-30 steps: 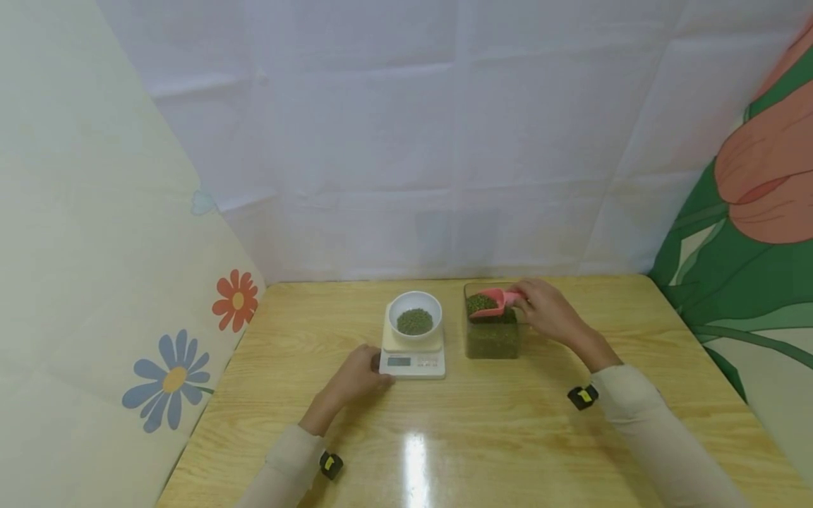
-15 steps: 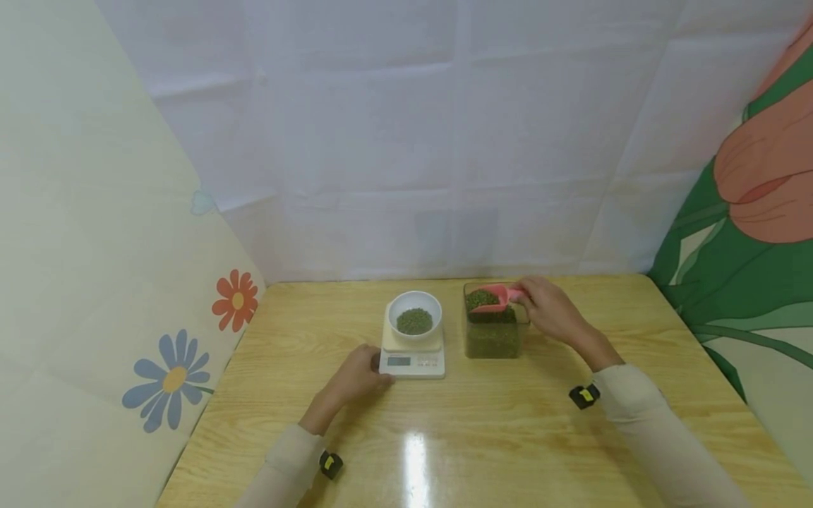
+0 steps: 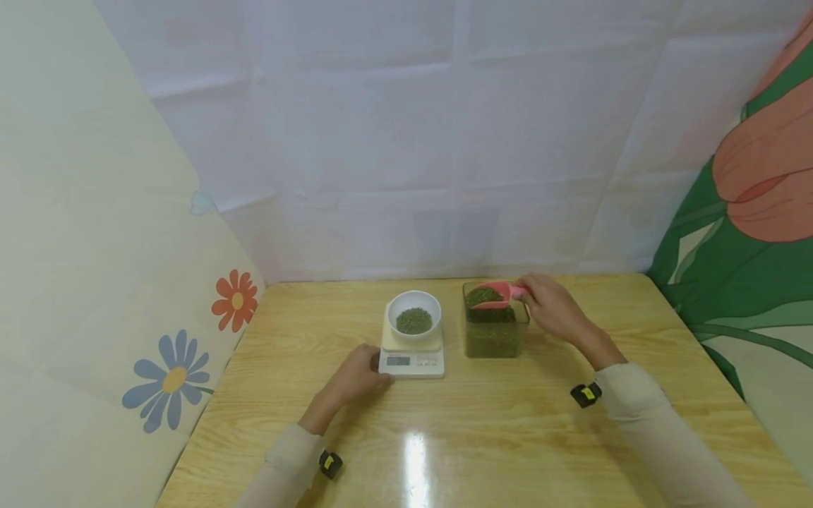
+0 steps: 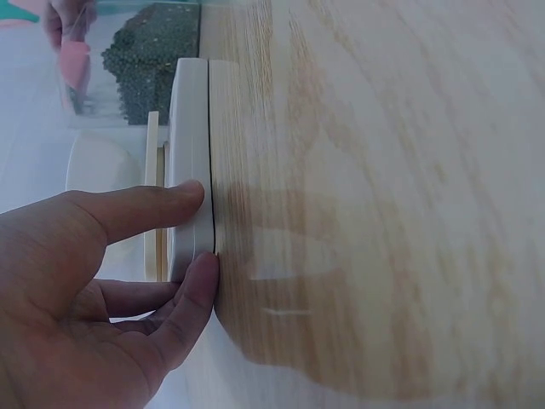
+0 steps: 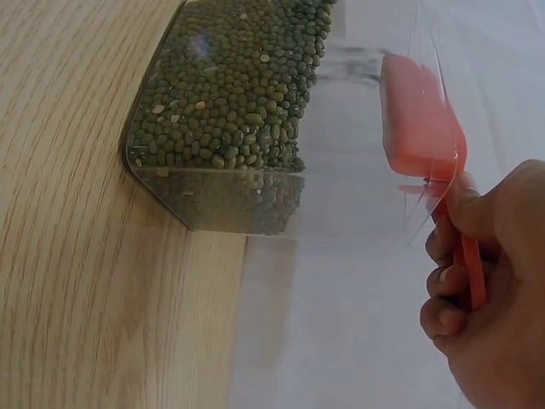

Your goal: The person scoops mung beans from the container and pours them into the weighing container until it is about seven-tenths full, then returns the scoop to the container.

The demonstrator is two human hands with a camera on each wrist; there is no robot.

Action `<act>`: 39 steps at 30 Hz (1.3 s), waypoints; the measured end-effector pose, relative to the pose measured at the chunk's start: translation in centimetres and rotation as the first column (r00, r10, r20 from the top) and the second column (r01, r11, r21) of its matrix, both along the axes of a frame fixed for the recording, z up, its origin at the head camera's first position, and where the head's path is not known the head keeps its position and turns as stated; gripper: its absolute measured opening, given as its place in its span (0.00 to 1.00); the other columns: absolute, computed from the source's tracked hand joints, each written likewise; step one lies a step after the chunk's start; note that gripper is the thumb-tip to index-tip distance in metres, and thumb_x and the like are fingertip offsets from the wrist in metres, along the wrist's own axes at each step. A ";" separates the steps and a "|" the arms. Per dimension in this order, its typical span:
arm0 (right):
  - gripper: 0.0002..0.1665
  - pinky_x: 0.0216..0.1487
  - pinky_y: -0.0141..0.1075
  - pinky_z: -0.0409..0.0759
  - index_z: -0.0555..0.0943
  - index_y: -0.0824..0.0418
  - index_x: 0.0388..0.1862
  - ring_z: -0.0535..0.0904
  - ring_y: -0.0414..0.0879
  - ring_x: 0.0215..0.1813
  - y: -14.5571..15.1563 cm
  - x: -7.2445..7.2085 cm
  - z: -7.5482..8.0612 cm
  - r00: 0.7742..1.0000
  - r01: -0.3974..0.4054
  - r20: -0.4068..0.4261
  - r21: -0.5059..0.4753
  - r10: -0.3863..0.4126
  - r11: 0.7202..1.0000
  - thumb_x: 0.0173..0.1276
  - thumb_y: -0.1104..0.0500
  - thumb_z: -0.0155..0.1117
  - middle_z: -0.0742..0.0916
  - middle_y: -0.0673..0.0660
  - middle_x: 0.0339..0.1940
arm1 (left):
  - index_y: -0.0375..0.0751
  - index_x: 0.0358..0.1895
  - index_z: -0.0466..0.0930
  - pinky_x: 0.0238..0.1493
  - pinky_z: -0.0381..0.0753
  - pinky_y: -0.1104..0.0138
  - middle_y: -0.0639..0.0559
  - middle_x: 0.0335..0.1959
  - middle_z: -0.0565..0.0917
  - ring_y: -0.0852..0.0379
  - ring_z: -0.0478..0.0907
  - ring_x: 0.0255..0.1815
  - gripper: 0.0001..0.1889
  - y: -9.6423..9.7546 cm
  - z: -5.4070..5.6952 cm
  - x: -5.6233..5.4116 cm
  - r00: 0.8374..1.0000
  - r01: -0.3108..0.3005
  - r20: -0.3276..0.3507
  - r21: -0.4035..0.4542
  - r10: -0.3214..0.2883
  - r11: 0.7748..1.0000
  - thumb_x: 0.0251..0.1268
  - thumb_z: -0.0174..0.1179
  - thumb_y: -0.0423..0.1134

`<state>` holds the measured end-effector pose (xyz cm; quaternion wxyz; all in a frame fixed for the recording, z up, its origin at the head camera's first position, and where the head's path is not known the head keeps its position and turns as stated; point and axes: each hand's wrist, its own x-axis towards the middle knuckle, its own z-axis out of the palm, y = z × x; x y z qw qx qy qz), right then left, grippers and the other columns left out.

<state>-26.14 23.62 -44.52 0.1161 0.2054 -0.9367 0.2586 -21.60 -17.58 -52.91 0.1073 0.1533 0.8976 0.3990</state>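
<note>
With its fingers curled round the handle, my right hand holds a pink scoop heaped with green mung beans. The scoop is level, its bowl inside the upper part of a clear square container, above the mung beans stored there. My left hand grips the front left corner of a white kitchen scale; the left wrist view shows thumb and fingers against its side. On the scale's platform stands a white bowl with a layer of mung beans.
Both scale and container stand on a wood-grain table, the container a short way right of the scale. A white cloth hangs behind the table's back edge. Flower-printed panels flank it on the left and right.
The right hand and scoop have shifted slightly right and up within the container, and the scoop has levelled out with its load of beans. The left hand stays on the scale.
</note>
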 end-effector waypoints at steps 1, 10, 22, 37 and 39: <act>0.13 0.48 0.56 0.78 0.83 0.71 0.53 0.82 0.62 0.49 0.0 0.0 0.0 1.000 0.001 -0.002 -0.002 -0.001 1.000 0.83 0.61 0.58 0.87 0.66 0.46 | 0.35 0.53 0.88 0.52 0.89 0.58 0.46 0.44 0.89 0.55 0.84 0.42 0.19 0.0 0.0 0.0 1.000 0.002 -0.002 -0.001 -0.002 1.000 0.57 0.76 0.31; 0.16 0.52 0.59 0.80 0.82 0.71 0.55 0.82 0.64 0.52 0.3 0.1 0.0 1.000 -0.004 0.001 -0.007 0.004 1.000 0.84 0.59 0.56 0.87 0.67 0.47 | 0.33 0.51 0.87 0.46 0.87 0.61 0.47 0.41 0.88 0.55 0.81 0.39 0.18 0.1 0.0 -0.1 1.000 -0.002 -0.009 -0.019 0.002 1.000 0.57 0.77 0.31; 0.17 0.54 0.61 0.81 0.81 0.72 0.56 0.82 0.65 0.53 0.4 0.1 0.1 1.000 -0.001 0.002 0.002 0.001 1.000 0.85 0.59 0.55 0.87 0.68 0.48 | 0.33 0.54 0.87 0.57 0.85 0.52 0.47 0.44 0.85 0.53 0.78 0.45 0.20 0.1 0.2 0.1 1.000 -0.027 -0.017 -0.048 0.026 0.999 0.58 0.77 0.33; 0.17 0.55 0.60 0.80 0.81 0.71 0.56 0.81 0.63 0.53 0.2 0.1 0.7 1.000 -0.002 0.003 -0.006 0.002 1.000 0.85 0.58 0.53 0.86 0.67 0.48 | 0.33 0.54 0.87 0.55 0.86 0.53 0.46 0.44 0.85 0.53 0.79 0.44 0.20 0.1 0.1 0.1 1.000 -0.025 -0.014 -0.044 0.024 0.999 0.57 0.78 0.33; 0.17 0.55 0.60 0.80 0.81 0.71 0.56 0.81 0.63 0.53 0.2 0.1 0.7 1.000 -0.005 0.000 -0.006 0.005 1.000 0.86 0.58 0.53 0.86 0.67 0.48 | 0.33 0.54 0.87 0.55 0.85 0.54 0.46 0.43 0.85 0.53 0.78 0.44 0.20 0.1 0.1 0.1 1.000 -0.026 -0.015 -0.047 0.025 0.999 0.57 0.78 0.33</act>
